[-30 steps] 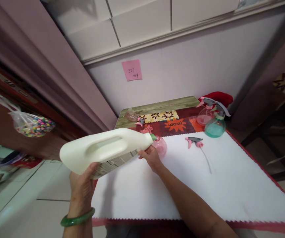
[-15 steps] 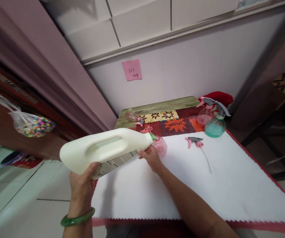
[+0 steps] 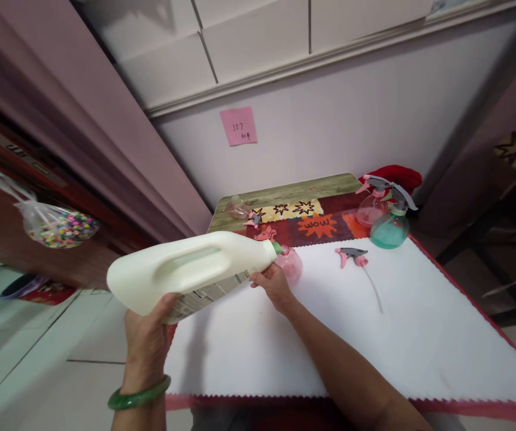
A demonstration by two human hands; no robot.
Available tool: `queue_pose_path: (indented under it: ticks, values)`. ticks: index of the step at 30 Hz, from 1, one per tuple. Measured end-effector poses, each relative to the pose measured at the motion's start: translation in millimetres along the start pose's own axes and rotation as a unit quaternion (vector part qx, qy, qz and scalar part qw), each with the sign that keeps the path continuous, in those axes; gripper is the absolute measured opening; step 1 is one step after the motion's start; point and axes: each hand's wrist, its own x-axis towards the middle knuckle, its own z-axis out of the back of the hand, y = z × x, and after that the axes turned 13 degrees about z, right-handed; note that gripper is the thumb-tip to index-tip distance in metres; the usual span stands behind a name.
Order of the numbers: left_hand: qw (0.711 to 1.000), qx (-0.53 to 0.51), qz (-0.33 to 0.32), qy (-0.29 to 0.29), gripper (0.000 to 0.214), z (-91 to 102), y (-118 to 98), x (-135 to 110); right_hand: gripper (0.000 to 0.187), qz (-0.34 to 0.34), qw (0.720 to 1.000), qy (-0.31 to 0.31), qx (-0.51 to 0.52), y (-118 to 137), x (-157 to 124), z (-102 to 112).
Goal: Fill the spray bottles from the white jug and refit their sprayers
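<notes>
A large cream-white detergent bottle [image 3: 195,263] lies nearly level in the air, its green spout [image 3: 277,247] at the mouth of a round pink spray bottle [image 3: 291,266] that stands on the white mat. My left hand [image 3: 148,332], with a green bangle at the wrist, grips the detergent bottle from below near its base. Under the neck, my right hand [image 3: 273,287] is closed on its front end and partly covers the pink bottle. Whether liquid flows from the spout is not visible. A grey and pink spray head [image 3: 352,257] with a tube lies to the right.
At the table's back right stand a spray bottle with teal liquid [image 3: 390,230] and one with pink liquid [image 3: 368,215]. Another clear spray bottle [image 3: 239,208] lies at the back left. A bag of colourful beads [image 3: 63,226] hangs at the left.
Almost nothing differs. The base of the detergent bottle and my left hand have shifted very slightly left; the spout stays at the pink bottle's mouth.
</notes>
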Motion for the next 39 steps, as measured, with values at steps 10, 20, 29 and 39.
queue_pose_path:
  ticks: [10, 20, 29, 39]
  values:
    - [1.000, 0.005, 0.008, -0.006, 0.071, -1.3, -1.7, -1.8, 0.044, 0.009, 1.000, 0.001, -0.009, -3.7, -0.2, 1.7]
    - [1.000, 0.004, 0.014, -0.016, 0.067, 0.2, -2.0, -1.6, 0.043, 0.005, 1.000, 0.003, -0.006, -1.3, -0.1, 0.8]
    - [1.000, 0.006, 0.008, -0.016, 0.065, -0.6, -0.9, -1.3, 0.043, 0.003, 1.000, 0.000, -0.006, -2.8, 0.2, 1.4]
    - [1.000, -0.002, 0.007, -0.010, 0.059, 2.4, -0.6, -1.6, 0.044, 0.005, 1.000, 0.009, -0.003, -2.5, 0.8, 1.6]
